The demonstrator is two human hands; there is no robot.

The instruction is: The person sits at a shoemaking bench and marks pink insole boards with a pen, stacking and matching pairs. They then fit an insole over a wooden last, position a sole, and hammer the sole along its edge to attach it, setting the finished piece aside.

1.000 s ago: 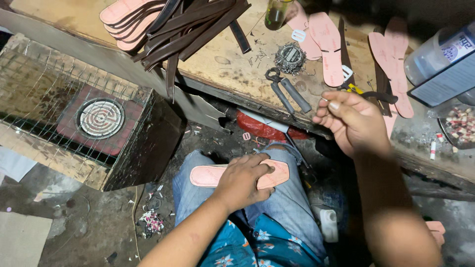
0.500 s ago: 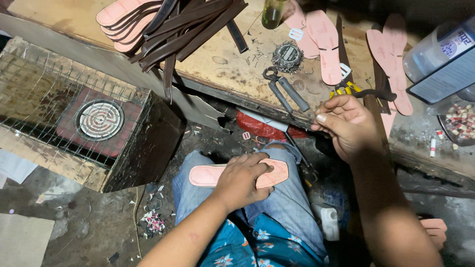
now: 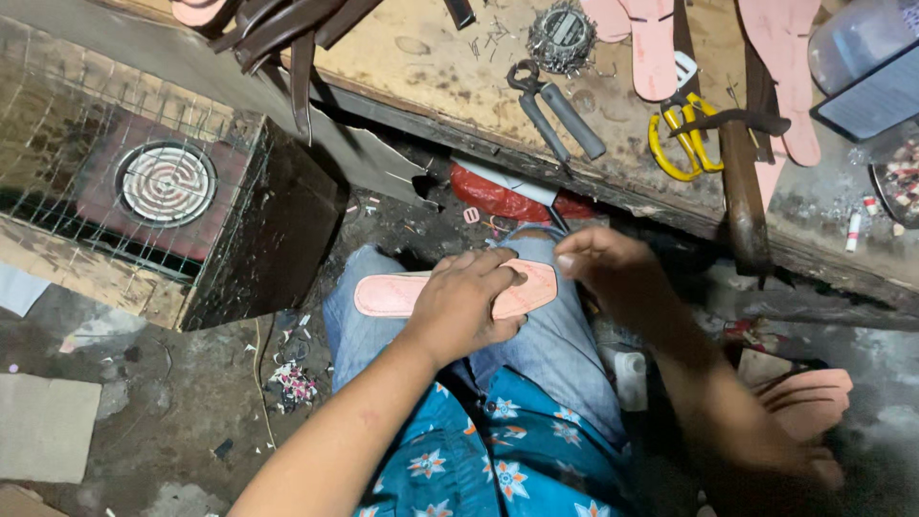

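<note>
Below the cluttered bench, I see my left hand clamping the sole crosswise on my lap; right hand pinches at its right tip.

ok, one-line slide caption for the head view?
Left hand presses a pink sandal insole on the lap; right hand pinches at its end, below a cluttered workbench.

One head-worn camera looks steeply down from close above the person's lap — the work surface crosses the top, floor at left.
</note>
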